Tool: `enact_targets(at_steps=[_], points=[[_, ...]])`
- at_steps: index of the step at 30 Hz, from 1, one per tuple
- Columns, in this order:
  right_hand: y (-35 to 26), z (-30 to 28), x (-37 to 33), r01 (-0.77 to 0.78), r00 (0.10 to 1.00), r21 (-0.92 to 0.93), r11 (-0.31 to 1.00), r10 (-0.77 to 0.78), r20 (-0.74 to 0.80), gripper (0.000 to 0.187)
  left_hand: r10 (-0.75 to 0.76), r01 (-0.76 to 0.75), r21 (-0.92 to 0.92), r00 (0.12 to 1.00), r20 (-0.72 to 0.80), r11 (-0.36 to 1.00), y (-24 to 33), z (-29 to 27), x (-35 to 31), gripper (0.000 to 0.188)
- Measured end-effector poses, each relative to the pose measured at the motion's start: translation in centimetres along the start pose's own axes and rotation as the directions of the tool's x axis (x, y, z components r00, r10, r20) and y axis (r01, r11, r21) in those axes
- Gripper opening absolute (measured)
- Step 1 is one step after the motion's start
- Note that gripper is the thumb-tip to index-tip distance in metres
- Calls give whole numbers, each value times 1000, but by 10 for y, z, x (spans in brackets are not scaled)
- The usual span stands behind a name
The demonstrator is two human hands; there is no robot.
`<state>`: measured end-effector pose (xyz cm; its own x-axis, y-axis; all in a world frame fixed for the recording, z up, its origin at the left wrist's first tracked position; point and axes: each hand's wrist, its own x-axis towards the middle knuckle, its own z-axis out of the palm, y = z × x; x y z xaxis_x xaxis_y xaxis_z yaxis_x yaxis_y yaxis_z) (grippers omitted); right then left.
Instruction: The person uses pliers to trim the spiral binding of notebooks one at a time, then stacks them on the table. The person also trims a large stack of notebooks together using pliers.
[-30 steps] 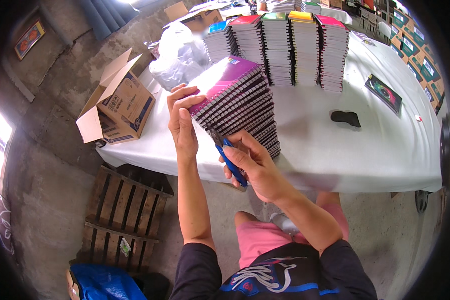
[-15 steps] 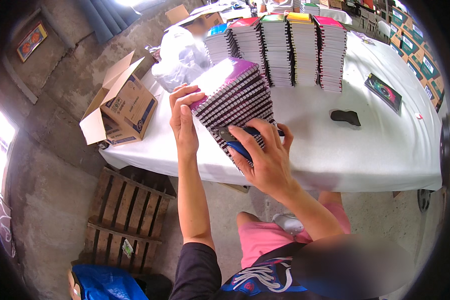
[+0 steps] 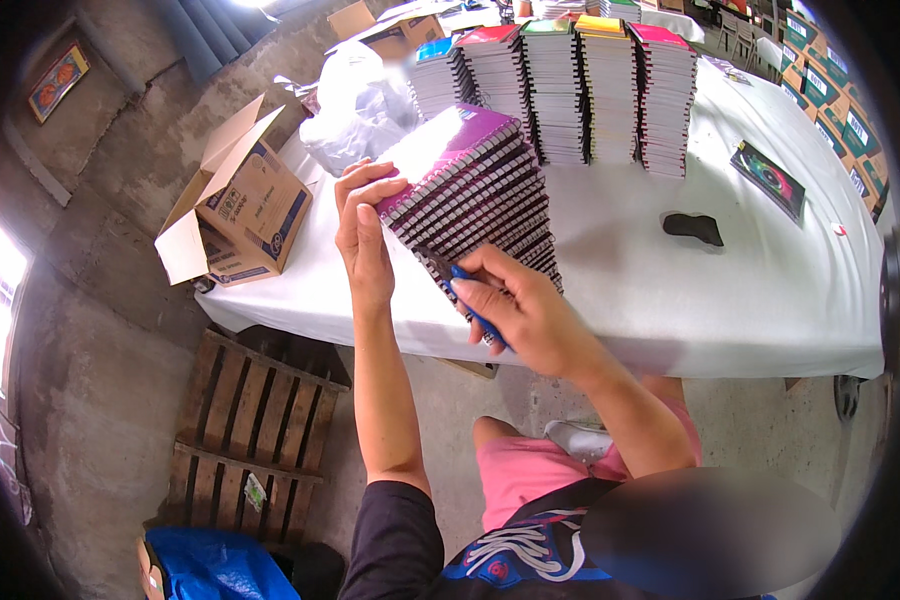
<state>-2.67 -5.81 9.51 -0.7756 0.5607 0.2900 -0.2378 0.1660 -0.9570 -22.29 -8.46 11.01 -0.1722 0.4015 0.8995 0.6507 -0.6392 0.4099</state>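
A tall stack of spiral notebooks (image 3: pixel 490 190) with a purple cover on top stands near the table's front edge, its wire-bound side toward me. My left hand (image 3: pixel 368 240) steadies it, fingers bent over the cover's left corner and palm along the side. My right hand (image 3: pixel 520 305) is closed around pliers (image 3: pixel 486 328) with blue handles. Their dark jaws are at the left ends of the bindings, around the stack's middle height; whether they grip a wire is too small to tell.
Several tall notebook stacks (image 3: pixel 610 100) line the table's back. A white plastic bag (image 3: pixel 355 105) and an open cardboard box (image 3: pixel 255 215) are at the left. A black object (image 3: pixel 692 229) and a dark printed booklet (image 3: pixel 767 180) lie on the white tablecloth (image 3: pixel 650 300) at the right.
The pliers have swung from lying across the bindings to pointing up and left, handles toward me. My right hand has turned with them; my left hand keeps its place on the stack.
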Motion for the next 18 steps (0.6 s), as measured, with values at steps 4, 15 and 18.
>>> enact_targets(at_steps=[4,15,18], points=[[9,-3,-2,162,981,-171,972,-177,-77,24,-15,15,-23,1000,8,1000,3,5,3,46],[26,6,-5,257,731,-891,375,-678,-75,37,-15,15,-52,1000,10,999,-3,1,0,45],[27,5,-4,264,727,-890,373,-683,-71,37,-11,11,-50,1000,8,999,-2,2,1,45]])
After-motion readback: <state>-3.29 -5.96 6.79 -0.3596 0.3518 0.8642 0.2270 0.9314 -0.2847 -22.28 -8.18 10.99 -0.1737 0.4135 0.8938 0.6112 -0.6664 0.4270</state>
